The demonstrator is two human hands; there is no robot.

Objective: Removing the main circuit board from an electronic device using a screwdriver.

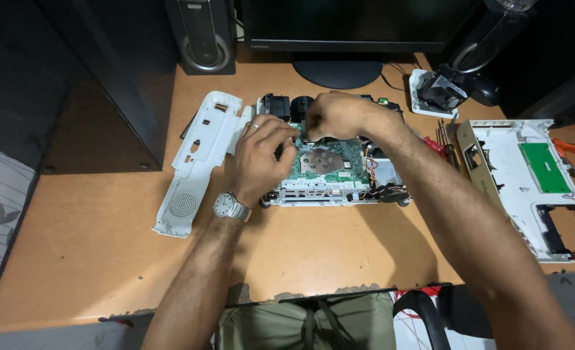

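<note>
An opened white device (334,191) lies in the middle of the wooden desk (106,259), its green circuit board (331,163) with a round metal plate exposed. My left hand (261,155), with a ring and a wristwatch, rests on the board's left side, fingers curled around a dark tool whose tip is hidden. My right hand (336,115) is bunched over the board's far edge, fingers pinched together; what they pinch is hidden. Black parts (281,105) of the device sit just behind the hands.
A white side panel (196,162) lies left of the device. A white cover with a green board (527,175) lies at the right, beside screwdrivers (444,139) and orange pliers (573,150). A monitor stand (338,71), a speaker (203,35) and a small white tray (433,91) stand behind.
</note>
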